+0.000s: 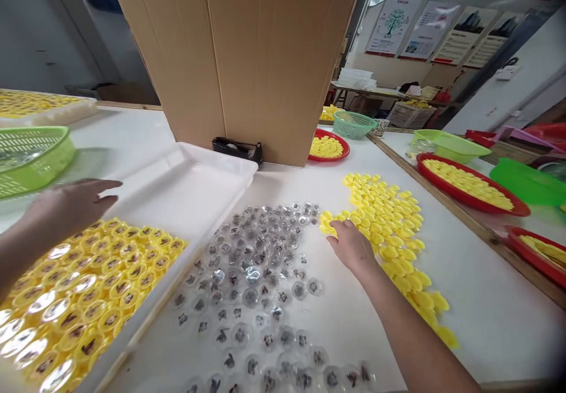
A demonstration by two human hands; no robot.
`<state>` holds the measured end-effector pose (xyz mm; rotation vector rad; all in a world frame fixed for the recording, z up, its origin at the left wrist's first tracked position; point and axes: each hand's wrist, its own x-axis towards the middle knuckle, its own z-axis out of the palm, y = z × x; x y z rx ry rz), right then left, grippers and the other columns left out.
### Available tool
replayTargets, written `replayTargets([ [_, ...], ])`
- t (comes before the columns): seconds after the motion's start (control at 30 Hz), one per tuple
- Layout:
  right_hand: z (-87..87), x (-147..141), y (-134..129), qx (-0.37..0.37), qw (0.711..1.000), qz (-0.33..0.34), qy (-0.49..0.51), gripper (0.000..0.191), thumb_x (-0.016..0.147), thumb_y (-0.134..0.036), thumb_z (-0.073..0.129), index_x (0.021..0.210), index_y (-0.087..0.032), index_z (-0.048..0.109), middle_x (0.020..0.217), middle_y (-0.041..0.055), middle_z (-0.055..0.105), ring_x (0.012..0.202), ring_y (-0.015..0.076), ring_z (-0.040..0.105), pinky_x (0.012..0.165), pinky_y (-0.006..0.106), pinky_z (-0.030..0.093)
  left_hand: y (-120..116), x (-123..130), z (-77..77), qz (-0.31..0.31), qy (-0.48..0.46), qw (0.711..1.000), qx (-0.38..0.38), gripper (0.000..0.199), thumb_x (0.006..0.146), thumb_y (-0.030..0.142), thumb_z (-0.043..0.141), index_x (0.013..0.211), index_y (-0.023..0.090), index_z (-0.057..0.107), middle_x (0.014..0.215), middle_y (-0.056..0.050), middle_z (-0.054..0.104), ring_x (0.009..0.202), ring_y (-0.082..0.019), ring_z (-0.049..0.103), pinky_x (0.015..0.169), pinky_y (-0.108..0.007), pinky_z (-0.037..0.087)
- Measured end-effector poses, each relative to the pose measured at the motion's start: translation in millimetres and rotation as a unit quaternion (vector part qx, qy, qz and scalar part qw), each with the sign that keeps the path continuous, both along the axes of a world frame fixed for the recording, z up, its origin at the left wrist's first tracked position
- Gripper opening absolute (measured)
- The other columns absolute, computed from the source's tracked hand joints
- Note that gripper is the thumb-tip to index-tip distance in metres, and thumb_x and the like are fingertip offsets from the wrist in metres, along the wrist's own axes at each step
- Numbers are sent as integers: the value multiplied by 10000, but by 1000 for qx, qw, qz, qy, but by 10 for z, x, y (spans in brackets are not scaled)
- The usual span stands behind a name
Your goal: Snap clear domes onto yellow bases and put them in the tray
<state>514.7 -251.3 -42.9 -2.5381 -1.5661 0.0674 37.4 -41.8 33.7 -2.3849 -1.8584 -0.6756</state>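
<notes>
My left hand hovers above the white tray, thumb and fingers apart with nothing between them. Below it, rows of yellow cups with clear, dark-printed tops fill the near part of the tray. My right hand is at the left edge of a spread of small yellow plastic cups. Its fingers are curled at a yellow cup, which they partly hide. Between my hands lie many clear round discs with small dark pictures, loose on the white table.
A tall cardboard box stands behind the tray, with a black tape dispenser at its foot. Left is a light green basket. Red plates of yellow cups and green baskets stand to the right, past a wooden edge strip.
</notes>
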Motion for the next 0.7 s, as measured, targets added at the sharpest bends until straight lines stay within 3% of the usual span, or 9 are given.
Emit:
replayTargets([
  [0.07,12,33,153,-24,1000,2,-18,224,815,-241,539,1018,-178,608,1015,112,554,837,252,612,651,337,435,-429,407,141,-11,4,1000,-14,453,729,474,461,1067,242,654,847,-5,666,592,-139,548,663,-288,470],
  [0.17,29,82,305,-51,998,6,-27,151,786,-210,553,910,-157,622,970,119,558,823,256,614,632,326,417,-1107,982,157,-143,-104,984,-26,377,743,468,533,1027,267,678,983,-19,679,613,-146,580,631,-273,484],
  [0.23,44,104,331,-57,998,15,-23,133,772,-194,551,881,-156,617,960,117,563,819,247,609,625,316,403,-1476,1299,19,-208,-186,956,-83,305,743,413,597,1003,291,698,1008,-30,682,677,-168,602,580,-254,482],
  [0.33,95,50,239,-54,998,37,-3,124,746,-208,560,855,-164,600,946,104,574,775,227,597,595,306,383,-1852,1709,-304,-222,-317,892,-236,268,727,309,674,989,273,713,916,-66,690,660,-155,596,559,-221,476],
  [0.43,202,-182,3,-37,996,71,33,136,724,-284,598,816,-188,575,901,62,586,706,183,570,582,291,378,-2073,2092,-591,-159,-477,762,-408,298,751,292,670,1037,212,672,941,-98,666,653,-149,610,581,-229,503],
  [0.5,299,-412,-189,-22,992,107,61,172,719,-352,619,796,-213,554,846,15,582,680,148,549,590,266,386,-2160,2311,-705,-111,-584,624,-507,343,800,312,618,1126,208,593,1012,-105,637,687,-162,638,622,-267,531],
  [0.6,427,-687,-373,1,973,183,138,208,689,-378,668,756,-229,539,777,-29,562,653,119,528,562,229,387,-2199,2504,-777,-76,-683,427,-587,292,863,274,535,1140,182,534,889,-77,633,654,-143,645,635,-263,542],
  [0.63,451,-722,-369,9,964,205,167,212,686,-383,679,755,-231,548,773,-32,562,651,117,529,556,223,392,-2188,2522,-785,-73,-700,391,-593,257,870,250,522,1110,159,539,829,-71,630,642,-134,642,624,-239,539],
  [0.7,457,-688,-233,32,956,214,197,201,735,-403,649,820,-232,588,831,-16,582,699,126,550,605,226,425,-2141,2502,-790,-74,-717,367,-588,225,886,236,493,1072,121,547,805,-91,639,646,-126,641,603,-195,528],
])
